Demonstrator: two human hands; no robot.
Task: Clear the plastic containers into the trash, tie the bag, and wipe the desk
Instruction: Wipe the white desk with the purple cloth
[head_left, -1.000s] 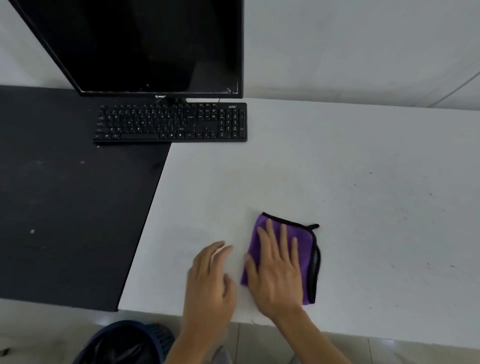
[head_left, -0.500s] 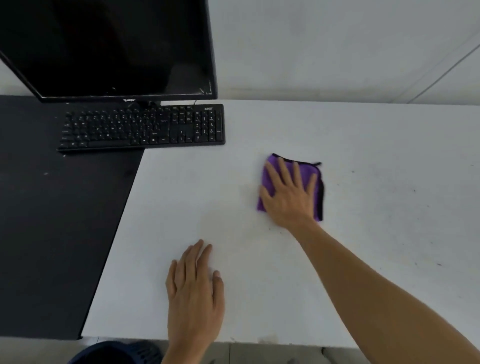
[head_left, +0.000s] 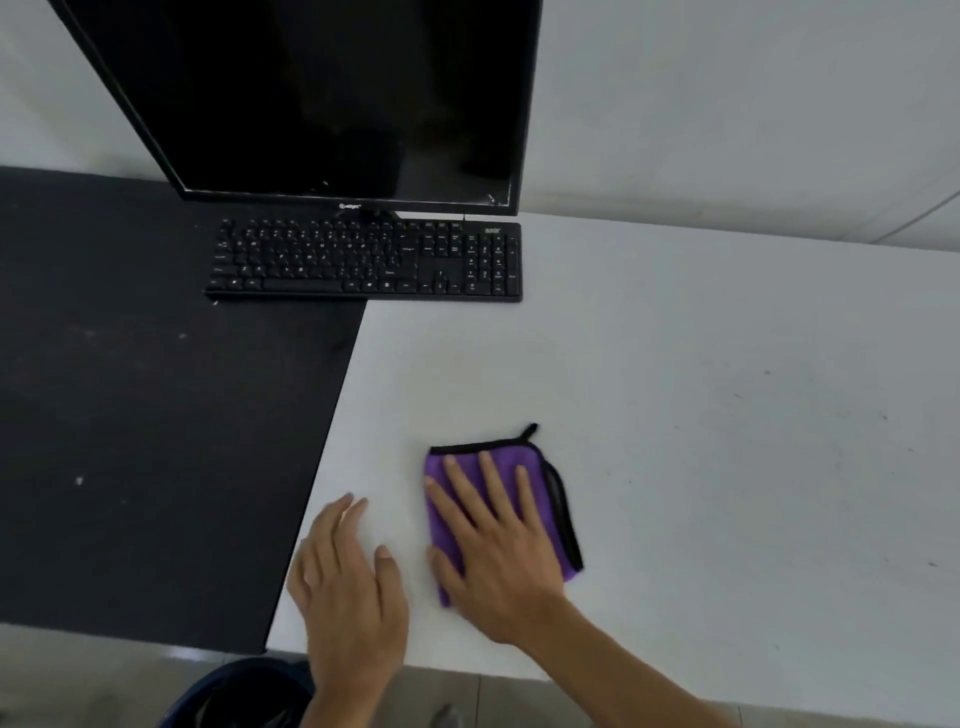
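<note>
The right hand (head_left: 498, 551) lies flat on the folded purple cloth (head_left: 506, 457), fingers straight and spread, pressing it down without gripping it. The cloth is on the white desk (head_left: 701, 441) close to the near edge, just right of the left hand (head_left: 353, 587), which rests open and holds nothing. For a good wipe, keep even palm pressure, overlap the strokes, and stop before the keyboard (head_left: 363, 260).

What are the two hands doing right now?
Left hand: open, flat on the white desk, holding nothing.
Right hand: open, straight fingers pressing the purple cloth onto the desk.
</note>
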